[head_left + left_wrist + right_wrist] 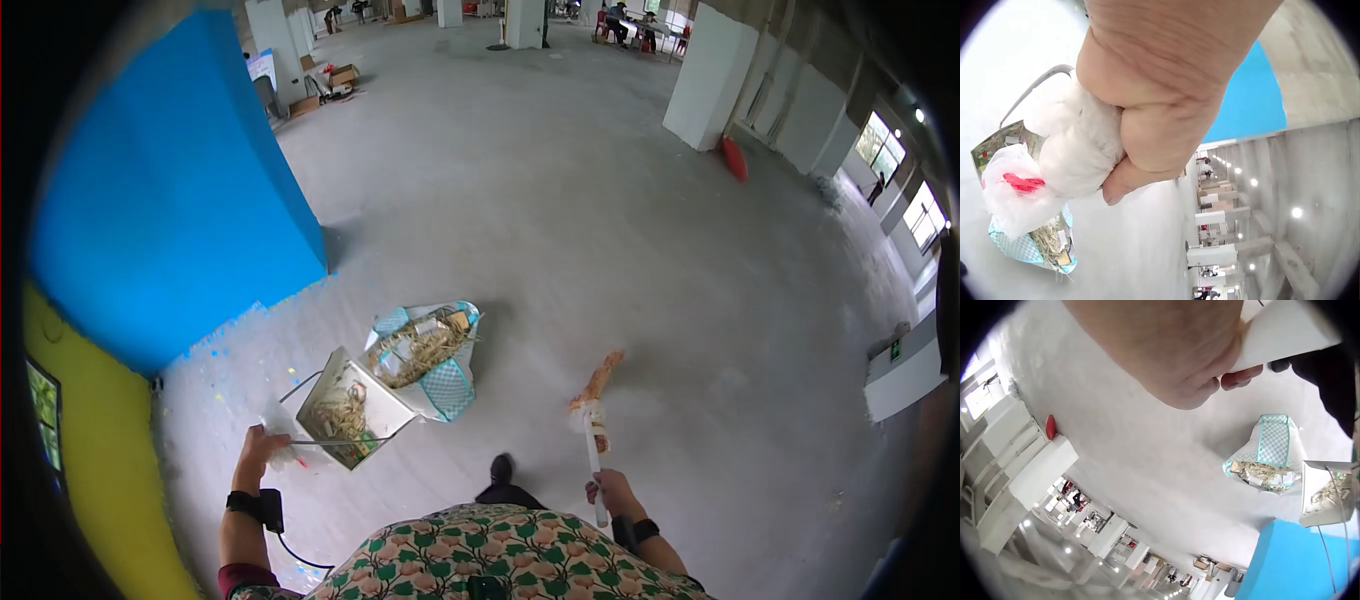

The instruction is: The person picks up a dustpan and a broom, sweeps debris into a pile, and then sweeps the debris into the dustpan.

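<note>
The right hand (614,493) is gripping the broom (592,455), whose long axis is running forward, head (601,380) pointing away from the body. The left hand (260,446) is grasping the pan (385,407) and a plastic bag (1079,153); the pan is opening upward beside the sack (450,389).

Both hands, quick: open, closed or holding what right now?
Left hand: closed, holding bunched white plastic; whether it also grips the metal handle cannot be told.
Right hand: closed, holding a white handle.
</note>
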Tool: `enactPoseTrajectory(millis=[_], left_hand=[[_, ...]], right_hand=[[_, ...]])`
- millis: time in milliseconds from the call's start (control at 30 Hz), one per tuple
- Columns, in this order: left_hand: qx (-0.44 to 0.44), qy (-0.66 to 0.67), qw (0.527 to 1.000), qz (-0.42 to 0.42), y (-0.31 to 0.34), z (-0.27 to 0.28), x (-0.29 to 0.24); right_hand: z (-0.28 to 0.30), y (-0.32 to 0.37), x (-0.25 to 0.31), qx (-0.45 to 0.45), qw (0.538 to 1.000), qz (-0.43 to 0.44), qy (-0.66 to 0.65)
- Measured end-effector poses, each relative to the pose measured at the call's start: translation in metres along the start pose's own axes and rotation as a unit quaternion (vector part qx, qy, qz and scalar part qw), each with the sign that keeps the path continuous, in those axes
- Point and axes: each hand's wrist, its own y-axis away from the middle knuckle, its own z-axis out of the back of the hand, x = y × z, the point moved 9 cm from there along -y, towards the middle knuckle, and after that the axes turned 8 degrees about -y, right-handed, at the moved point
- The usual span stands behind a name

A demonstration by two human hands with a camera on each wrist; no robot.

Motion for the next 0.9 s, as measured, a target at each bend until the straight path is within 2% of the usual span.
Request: enactPoseTrajectory(millis=[67, 100, 133, 167, 200, 267, 300, 367, 433, 500, 533, 633, 667, 700, 733, 767, 800, 833, 900], left_hand=[[-0.005, -0.039, 0.998, -0.038, -0.042, 0.002, -0.037], [-0.076, -0.113, 0.985, -0.103, -0.021, 0.083, -0.075], [-0.093, -0.189, 0.972, -0.099, -0.013, 0.068, -0.083], [-0.091, -0.248, 0.960, -0.092, -0.003, 0.027, -0.079], [0.003, -0.261, 0.962, -0.077, 0.027, -0.032, -0.052], [0.030, -0.313, 0.933, -0.173, 0.010, -0.071, -0.067], [0.064, -0.354, 0.910, -0.205, 0.012, -0.089, -0.078], [0.086, -0.512, 0.814, -0.259, -0.012, -0.119, -0.093], [0.130, -0.590, 0.740, -0.296, -0.040, -0.143, -0.100], [0.186, -0.610, 0.689, -0.345, -0.055, -0.170, -0.103], [0.220, -0.614, 0.663, -0.367, -0.064, -0.190, -0.094], [0.293, -0.635, 0.576, -0.423, -0.068, -0.250, -0.053], [0.311, -0.590, 0.577, -0.472, -0.062, -0.269, -0.054], [0.332, -0.540, 0.578, -0.514, -0.062, -0.290, -0.060], [0.338, -0.448, 0.620, -0.548, -0.066, -0.308, -0.067], [0.340, -0.489, 0.582, -0.554, -0.071, -0.332, -0.064], [0.343, -0.502, 0.595, -0.526, -0.064, -0.337, -0.078], [0.320, -0.504, 0.592, -0.542, -0.052, -0.331, -0.095], [0.316, -0.563, 0.559, -0.520, -0.059, -0.332, -0.087]], right_hand=[[-0.041, -0.027, 0.021, 0.007, 1.000, 0.010, -0.027], [-0.112, -0.062, -0.040, 0.101, 0.993, -0.020, -0.055], [-0.102, -0.058, -0.042, 0.101, 0.994, 0.005, -0.043], [-0.063, -0.045, -0.030, 0.080, 0.996, 0.041, -0.021], [0.030, 0.039, -0.029, -0.013, 1.000, 0.021, 0.000], [0.032, 0.034, -0.026, 0.027, 0.998, 0.032, 0.041], [0.036, 0.052, -0.030, 0.014, 0.999, 0.025, 0.036], [0.022, 0.062, -0.035, 0.012, 0.996, 0.058, 0.071], [-0.007, 0.057, -0.060, 0.012, 0.995, 0.076, 0.062], [-0.034, 0.084, -0.070, -0.083, 0.984, 0.133, 0.079], [-0.034, 0.075, -0.084, -0.100, 0.981, 0.150, 0.073], [-0.056, 0.104, -0.112, -0.165, 0.970, 0.135, 0.114], [-0.049, 0.105, -0.121, -0.176, 0.970, 0.124, 0.111], [-0.050, 0.105, -0.114, -0.146, 0.953, 0.172, 0.202], [-0.050, 0.107, -0.124, -0.111, 0.928, 0.204, 0.290], [-0.053, 0.116, -0.127, -0.112, 0.922, 0.214, 0.303], [-0.059, 0.130, -0.139, -0.160, 0.957, 0.170, 0.175], [-0.050, 0.131, -0.163, -0.194, 0.972, 0.113, 0.073], [-0.037, 0.125, -0.206, -0.214, 0.971, 0.076, 0.075]])
